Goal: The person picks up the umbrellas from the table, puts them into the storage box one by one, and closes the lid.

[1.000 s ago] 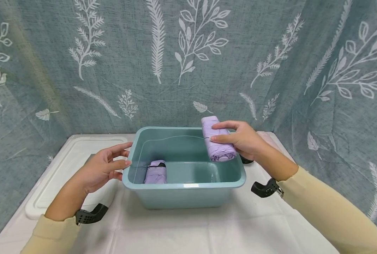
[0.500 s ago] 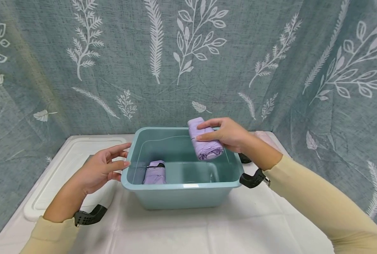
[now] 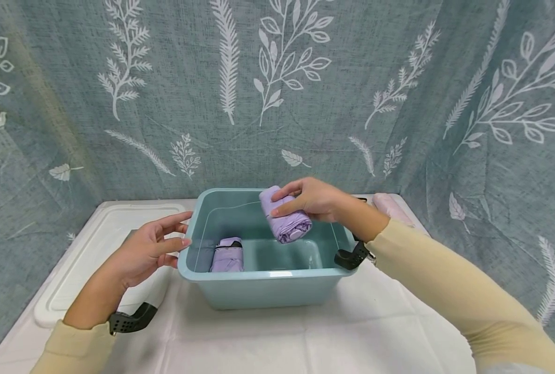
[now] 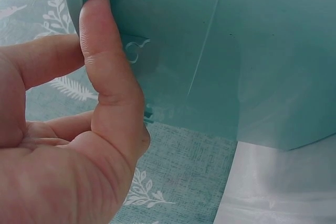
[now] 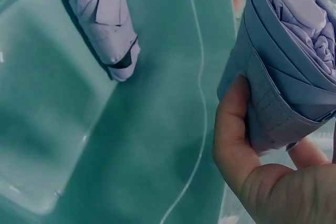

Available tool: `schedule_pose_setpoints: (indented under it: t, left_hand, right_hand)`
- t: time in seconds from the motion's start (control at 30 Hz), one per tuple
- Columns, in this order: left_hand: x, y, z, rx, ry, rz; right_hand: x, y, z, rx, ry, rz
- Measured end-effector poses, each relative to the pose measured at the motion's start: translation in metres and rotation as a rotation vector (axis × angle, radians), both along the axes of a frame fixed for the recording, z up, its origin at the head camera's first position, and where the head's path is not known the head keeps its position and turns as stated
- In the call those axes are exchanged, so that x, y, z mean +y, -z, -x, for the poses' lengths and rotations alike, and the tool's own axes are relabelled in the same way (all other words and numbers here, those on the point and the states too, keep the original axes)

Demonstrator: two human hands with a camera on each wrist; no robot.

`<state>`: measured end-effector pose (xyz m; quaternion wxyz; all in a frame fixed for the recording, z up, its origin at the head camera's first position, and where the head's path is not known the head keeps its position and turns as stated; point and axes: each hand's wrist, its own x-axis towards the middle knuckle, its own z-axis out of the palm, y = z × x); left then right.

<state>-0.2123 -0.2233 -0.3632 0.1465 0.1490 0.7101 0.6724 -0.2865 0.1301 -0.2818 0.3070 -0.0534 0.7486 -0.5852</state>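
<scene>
My right hand (image 3: 317,200) grips a rolled lilac folding umbrella (image 3: 287,221), thumb on the near side and fingers across the top, over a blue-green plastic tub (image 3: 268,278). In the right wrist view, the round pale end of the held umbrella (image 5: 283,77) shows amid its rolled fabric. A second lilac umbrella (image 3: 228,257) with a black band lies inside the tub at its left end. My left hand (image 3: 148,246) rests its fingertips against the tub's left rim; in the left wrist view its thumb (image 4: 105,56) lies up against the rim.
A white lid-like panel (image 3: 95,249) lies on the white-covered table to the tub's left, partly behind my left arm. At the right back is a pink roll (image 3: 392,205), with a dark thing half hidden by my right arm. A patterned curtain (image 3: 240,145) stands behind.
My right hand has carried the lilac umbrella leftward from the tub's right end to over its middle, slightly lower and more tilted. My left hand stays at the rim.
</scene>
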Motion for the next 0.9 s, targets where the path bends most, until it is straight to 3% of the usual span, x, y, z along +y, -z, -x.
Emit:
schedule_pose_setpoints:
  t: [0.67,0.9]
  left_hand:
    - [-0.001,0.000,0.002,0.003,0.003,-0.007]
    - [-0.001,0.001,0.001,-0.002,0.003,-0.007]
  right_hand:
    - [-0.034,0.027,0.019,-0.082,-0.165,-0.190]
    - [-0.048,0.044,0.023,-0.124,-0.214,-0.248]
